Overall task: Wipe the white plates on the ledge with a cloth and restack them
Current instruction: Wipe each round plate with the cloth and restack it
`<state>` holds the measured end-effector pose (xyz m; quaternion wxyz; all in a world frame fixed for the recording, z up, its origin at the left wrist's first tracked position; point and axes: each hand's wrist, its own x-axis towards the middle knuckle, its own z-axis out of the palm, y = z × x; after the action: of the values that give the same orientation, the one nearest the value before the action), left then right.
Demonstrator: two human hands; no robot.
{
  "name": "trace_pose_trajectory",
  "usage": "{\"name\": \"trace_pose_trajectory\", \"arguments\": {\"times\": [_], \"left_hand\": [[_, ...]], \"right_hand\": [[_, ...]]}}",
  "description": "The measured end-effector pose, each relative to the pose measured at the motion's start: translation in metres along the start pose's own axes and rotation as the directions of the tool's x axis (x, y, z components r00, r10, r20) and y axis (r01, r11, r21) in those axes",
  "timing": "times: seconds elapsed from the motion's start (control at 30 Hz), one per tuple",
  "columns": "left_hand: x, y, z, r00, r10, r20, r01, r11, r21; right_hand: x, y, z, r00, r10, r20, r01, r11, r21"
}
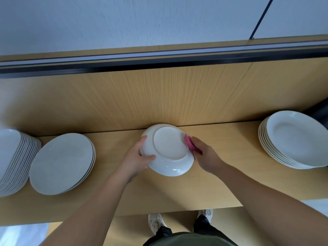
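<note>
1. The left hand (136, 157) gripped the plate (168, 150) by its left rim, with the fingers (142, 139) curled over the edge and the thumb lying on the underside.
2. The plate was held bottom-up between the two hands, over the wooden counter (177, 189).
3. The right hand (204, 153) had its fingers clamped on a pink cloth (189, 143) and pressed it against the plate's right rim.
4. To the left of the left fingers, and apart from them, a low stack (62, 162) of flat white plates lay on the counter.
5. Farther left, just beside it, stood a tall stack (12, 157) of plates.
6. Well to the right of the right fingers, a right stack (292, 139) of deeper plates sat face-up on the counter.
</note>
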<state>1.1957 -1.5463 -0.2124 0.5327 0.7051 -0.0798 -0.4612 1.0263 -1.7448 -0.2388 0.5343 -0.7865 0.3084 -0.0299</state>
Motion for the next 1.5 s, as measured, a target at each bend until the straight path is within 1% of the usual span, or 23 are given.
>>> {"name": "trace_pose_trajectory", "arguments": {"times": [0.1,0.17,0.23,0.33,0.4,0.5,0.6,0.67,0.7,0.77,0.83,0.9,0.93,0.97,1.07,1.13,1.23,1.4,1.5], "left_hand": [[0.001,-0.004,0.002,1.0,-0.003,-0.013,0.002,1.0,-0.007],[0.0,-0.01,0.005,0.999,-0.007,-0.05,0.005,0.999,-0.037],[0.0,-0.015,0.007,0.998,-0.006,-0.058,0.002,0.998,-0.067],[-0.002,-0.017,0.01,0.997,0.016,-0.076,-0.022,0.997,-0.077],[-0.002,-0.017,0.012,0.997,0.024,-0.078,-0.03,0.997,-0.077],[-0.003,-0.019,0.015,0.994,0.049,-0.093,-0.055,0.997,-0.06],[-0.002,-0.018,0.017,0.992,0.07,-0.103,-0.073,0.997,-0.032],[-0.003,-0.017,0.019,0.992,0.072,-0.103,-0.074,0.997,-0.01],[-0.003,-0.018,0.02,0.991,0.08,-0.106,-0.08,0.997,0.009],[-0.002,-0.019,0.023,0.989,0.104,-0.105,-0.099,0.994,0.052],[-0.002,-0.019,0.026,0.99,0.097,-0.102,-0.091,0.994,0.061],[-0.003,-0.018,0.028,0.991,0.086,-0.102,-0.081,0.995,0.053],[-0.003,-0.018,0.029,0.991,0.09,-0.104,-0.084,0.995,0.062],[-0.003,-0.018,0.028,0.99,0.093,-0.105,-0.086,0.994,0.067],[-0.003,-0.02,0.027,0.99,0.09,-0.111,-0.081,0.993,0.085],[-0.001,-0.022,0.027,0.988,0.099,-0.115,-0.088,0.991,0.097],[0.0,-0.023,0.026,0.989,0.093,-0.112,-0.083,0.992,0.092],[0.001,-0.023,0.025,0.99,0.09,-0.111,-0.077,0.99,0.114],[0.001,-0.02,0.026,0.99,0.08,-0.112,-0.069,0.993,0.098]], "right_hand": [[0.007,-0.001,0.001,0.999,0.039,0.023,-0.039,0.999,0.007],[0.004,-0.002,0.009,0.998,0.057,-0.02,-0.056,0.997,0.058],[-0.003,-0.002,0.018,0.994,0.07,-0.081,-0.061,0.993,0.105],[-0.019,0.005,0.034,0.981,0.11,-0.157,-0.09,0.988,0.128],[-0.032,0.007,0.047,0.975,0.111,-0.193,-0.086,0.987,0.135],[-0.05,0.002,0.063,0.969,0.078,-0.232,-0.059,0.994,0.09],[-0.059,-0.005,0.062,0.978,0.042,-0.206,-0.03,0.998,0.064],[-0.06,-0.01,0.052,0.972,-0.056,-0.227,0.062,0.998,0.02],[-0.058,-0.012,0.047,0.967,-0.114,-0.228,0.11,0.993,-0.031],[-0.052,-0.021,0.041,0.961,-0.208,-0.183,0.179,0.97,-0.167],[-0.044,-0.028,0.043,0.967,-0.25,-0.05,0.222,0.921,-0.321],[-0.036,-0.024,0.049,0.963,-0.238,0.131,0.271,0.849,-0.454],[-0.033,-0.019,0.05,0.959,-0.216,0.181,0.278,0.833,-0.479],[-0.031,-0.015,0.05,0.959,-0.202,0.198,0.274,0.835,-0.478],[-0.025,-0.018,0.038,0.962,-0.188,0.201,0.262,0.845,-0.466],[-0.017,-0.019,0.03,0.965,-0.17,0.199,0.248,0.836,-0.49],[0.002,-0.016,0.023,0.976,-0.105,0.189,0.193,0.812,-0.55],[0.031,-0.026,0.023,0.992,-0.056,0.117,0.116,0.784,-0.61],[0.044,-0.035,0.028,0.994,-0.034,0.105,0.09,0.802,-0.591]]}}
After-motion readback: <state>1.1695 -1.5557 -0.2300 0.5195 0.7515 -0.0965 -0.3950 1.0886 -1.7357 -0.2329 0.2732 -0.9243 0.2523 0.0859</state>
